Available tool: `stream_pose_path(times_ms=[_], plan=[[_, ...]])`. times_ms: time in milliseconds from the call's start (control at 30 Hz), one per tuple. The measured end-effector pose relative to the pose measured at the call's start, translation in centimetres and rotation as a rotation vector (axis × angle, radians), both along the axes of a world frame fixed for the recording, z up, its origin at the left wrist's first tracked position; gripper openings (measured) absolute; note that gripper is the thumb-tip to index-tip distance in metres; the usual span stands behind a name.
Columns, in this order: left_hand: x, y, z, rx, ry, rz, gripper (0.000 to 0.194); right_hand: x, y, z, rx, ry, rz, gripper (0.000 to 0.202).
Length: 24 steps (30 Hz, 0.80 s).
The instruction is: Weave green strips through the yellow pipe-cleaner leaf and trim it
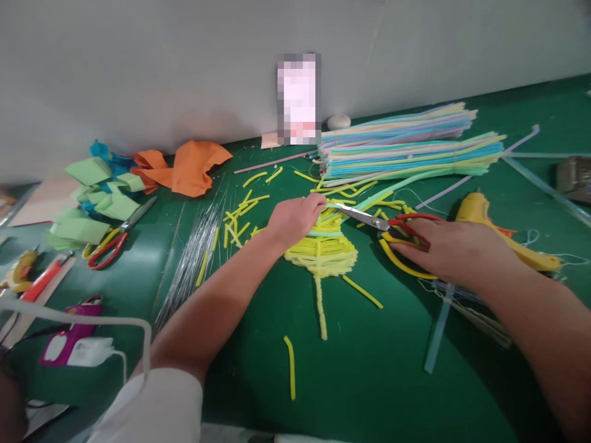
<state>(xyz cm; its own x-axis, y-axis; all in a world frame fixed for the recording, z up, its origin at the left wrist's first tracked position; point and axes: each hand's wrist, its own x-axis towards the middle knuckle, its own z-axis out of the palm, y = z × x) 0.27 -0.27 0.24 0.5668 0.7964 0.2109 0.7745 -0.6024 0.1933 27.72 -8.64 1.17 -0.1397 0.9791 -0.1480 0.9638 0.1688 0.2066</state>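
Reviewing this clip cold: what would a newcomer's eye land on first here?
Probably the bright yellow leaf-shaped piece near the middle of the green table, with the left hand at its upper end and scissors in the right hand pointing toward that hand's fingertips. Next would likely come the pastel bundles of stems behind, toward the right, and the crumpled orange sheet at the back left.

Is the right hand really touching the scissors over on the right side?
Touching. The head view shows the right hand gripping the red-and-yellow-handled scissors, fingers wrapped around the handles.
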Motion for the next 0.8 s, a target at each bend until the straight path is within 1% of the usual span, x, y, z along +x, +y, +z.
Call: stream_pose_path(times_ms=[133,233,300,367,433,467,533,567,600,633,700,800], plan=[[-0.1,0.0,0.0,-0.023,-0.032,0.009,0.021,-0.2,0.2,0.2,-0.031,-0.002,-0.038,0.046],[-0.3,0.0,-0.3,-0.045,-0.104,0.011,0.019,-0.5,0.2,0.5,-0.036,-0.011,-0.083,0.046],[-0.4,0.0,-0.6,-0.081,-0.213,0.010,0.017,-0.6,0.1,0.7,-0.040,-0.008,-0.108,0.046],[-0.6,0.1,-0.8,-0.123,-0.375,0.034,0.017,-0.6,0.0,1.0,-0.025,-0.007,-0.127,0.047],[-0.8,0.3,-0.7,-0.127,-0.514,0.101,0.018,-0.7,-0.1,1.1,0.000,0.000,-0.133,0.047],[-0.9,0.5,-0.4,-0.103,-0.549,0.153,0.017,-0.8,-0.1,1.2,0.004,0.007,-0.138,0.047],[-1.2,0.9,0.4,-0.011,-0.525,0.247,0.013,-0.8,-0.2,1.3,-0.021,0.025,-0.160,0.049],[-1.4,1.1,0.9,0.048,-0.476,0.273,0.014,-0.9,-0.2,1.3,-0.041,0.032,-0.171,0.050],[-1.5,1.3,1.4,0.109,-0.419,0.278,0.020,-0.9,-0.2,1.3,-0.060,0.036,-0.182,0.051],[-1.6,1.4,1.8,0.158,-0.360,0.261,0.027,-0.9,-0.2,1.3,-0.073,0.039,-0.190,0.052],[-1.8,1.4,2.4,0.180,-0.243,0.171,0.032,-0.9,-0.2,1.3,-0.073,0.050,-0.191,0.053],[-1.7,0.9,2.4,0.072,-0.079,0.018,0.027,-1.0,-0.4,1.2,-0.014,0.082,-0.180,0.052]])
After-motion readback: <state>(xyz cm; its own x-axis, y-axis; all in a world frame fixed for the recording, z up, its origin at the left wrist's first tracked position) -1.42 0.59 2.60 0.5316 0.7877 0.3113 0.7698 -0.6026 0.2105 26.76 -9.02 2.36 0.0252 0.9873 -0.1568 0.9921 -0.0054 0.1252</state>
